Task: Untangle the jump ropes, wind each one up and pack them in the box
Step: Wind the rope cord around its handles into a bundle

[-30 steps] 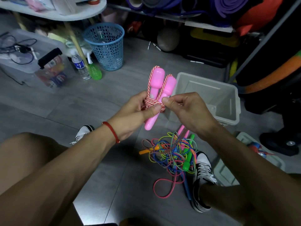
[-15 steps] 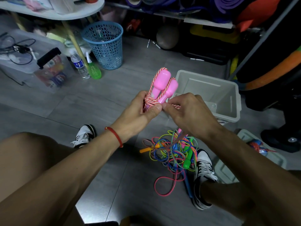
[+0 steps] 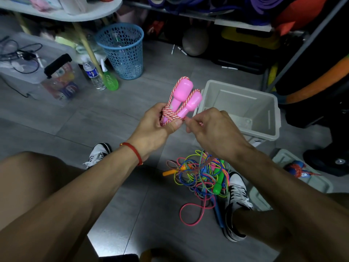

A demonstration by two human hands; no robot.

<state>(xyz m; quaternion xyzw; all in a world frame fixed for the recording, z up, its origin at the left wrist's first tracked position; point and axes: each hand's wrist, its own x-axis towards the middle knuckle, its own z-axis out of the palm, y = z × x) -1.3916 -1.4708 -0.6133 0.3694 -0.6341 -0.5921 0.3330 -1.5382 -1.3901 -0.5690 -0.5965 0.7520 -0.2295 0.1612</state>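
Head view, left hand [image 3: 151, 127] gripping pink handles [image 3: 186, 100] pointing up-right, right hand [image 3: 211, 129] pinching rope [image 3: 172, 115]

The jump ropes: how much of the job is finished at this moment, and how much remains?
Done: almost nothing is packed; the box looks empty. In hand: the left hand grips the two pink handles with the red-and-white rope wound around them, while the right hand pinches the rope's end, finishing the wrap. Left: pack this one, then untangle, wind and pack the colourful pile of ropes on the floor.
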